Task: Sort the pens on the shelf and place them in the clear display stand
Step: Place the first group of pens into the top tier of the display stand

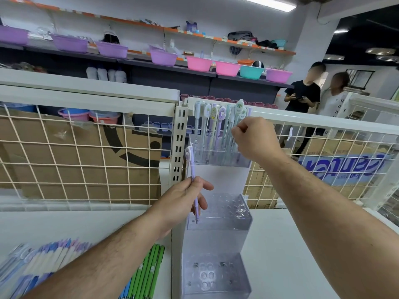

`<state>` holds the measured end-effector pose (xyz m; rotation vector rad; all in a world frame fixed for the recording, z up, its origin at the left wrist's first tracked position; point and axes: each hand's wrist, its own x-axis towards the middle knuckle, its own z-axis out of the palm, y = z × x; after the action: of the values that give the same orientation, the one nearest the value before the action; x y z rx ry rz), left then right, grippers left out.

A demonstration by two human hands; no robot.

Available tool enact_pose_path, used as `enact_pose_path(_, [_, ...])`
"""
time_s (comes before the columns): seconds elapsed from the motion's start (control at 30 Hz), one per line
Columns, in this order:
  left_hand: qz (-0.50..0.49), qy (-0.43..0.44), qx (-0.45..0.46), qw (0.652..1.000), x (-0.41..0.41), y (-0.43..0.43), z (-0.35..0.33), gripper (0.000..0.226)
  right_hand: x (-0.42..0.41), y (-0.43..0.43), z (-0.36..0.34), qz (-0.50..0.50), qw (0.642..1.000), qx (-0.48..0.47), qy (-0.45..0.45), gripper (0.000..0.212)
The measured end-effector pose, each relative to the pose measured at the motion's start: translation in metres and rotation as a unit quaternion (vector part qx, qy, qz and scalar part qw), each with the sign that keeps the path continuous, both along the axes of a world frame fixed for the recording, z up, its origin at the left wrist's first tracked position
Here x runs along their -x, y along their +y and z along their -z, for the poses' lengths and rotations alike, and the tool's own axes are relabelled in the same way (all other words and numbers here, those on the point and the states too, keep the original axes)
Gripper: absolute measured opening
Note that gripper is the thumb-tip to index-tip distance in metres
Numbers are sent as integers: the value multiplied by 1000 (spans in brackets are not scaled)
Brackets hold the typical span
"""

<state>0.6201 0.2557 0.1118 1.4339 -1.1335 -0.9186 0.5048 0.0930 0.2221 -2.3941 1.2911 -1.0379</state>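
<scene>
Two hands are working at a clear display stand that is sitting on a white shelf. The stand is made like steps, with three tiers. The top tier is already holding a bunch of pens with little cartoon tops, all standing up. The middle tier and the bottom tier are showing only empty holes. The left hand is closing its fingers around one purple pen, holding it almost straight up with its tip down by the front left corner of the middle tier. The right hand is reaching up to the top tier and is pinching at the pens on the right side there, but which pen it is gripping is hard to tell. More pens are lying flat on the shelf at the lower left, a purple and blue pile and some green pens. Things could be going wrong from here. If the right hand is tugging too hard, it could be knocking the other pens crooked or tipping the light stand. If the left hand is missing a hole, the purple pen could be sliding off the slick plastic and dropping.
</scene>
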Motion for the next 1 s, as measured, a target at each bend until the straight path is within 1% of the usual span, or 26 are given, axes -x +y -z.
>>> enact_pose_path(0.13, [2, -3, 0, 1000, -1, 0, 1, 43, -1, -2, 3, 13, 996, 8, 87, 39])
enact_pose_path(0.2, [3, -5, 0, 1000, -1, 0, 1, 43, -1, -2, 4, 14, 995, 5, 95, 38])
enact_pose_path(0.3, [-1, -10, -1, 1000, 0, 1, 0, 42, 2, 3, 2, 22, 996, 6, 86, 36])
enact_pose_path(0.37, [-2, -14, -2, 1000, 0, 1, 0, 42, 8, 13, 5, 26, 998, 12, 60, 38])
enact_pose_path(0.43, [-3, -18, 0, 1000, 0, 2, 0, 41, 14, 30, 14, -9, 1000, -4, 24, 42])
enact_pose_path(0.5, [-5, -20, 3, 1000, 2, 2, 0, 40, 17, 51, 25, -92, 992, -81, -12, 42])
enact_pose_path(0.57, [-5, -36, 1, 999, 5, 1, -2, 41, 18, 69, 34, -161, 975, -154, -15, 36])
enact_pose_path(0.67, [0, -76, -5, 997, 9, 0, -5, 43, 13, 84, 45, -216, 953, -210, -11, 30])
enact_pose_path(0.77, [3, -90, -5, 996, 11, 1, -7, 40, 9, 86, 51, -229, 944, -231, -55, 27])
enact_pose_path(0.87, [2, -103, -9, 995, 8, 2, -6, 34, 11, 83, 51, -199, 948, -234, -87, 29])
enact_pose_path(0.93, [2, -96, -11, 995, 7, 2, -6, 34, 15, 81, 51, -207, 946, -238, -74, 26])
enact_pose_path(1.0, [5, -93, -12, 996, 7, 2, -7, 33, 18, 81, 52, -235, 942, -235, -42, 18])
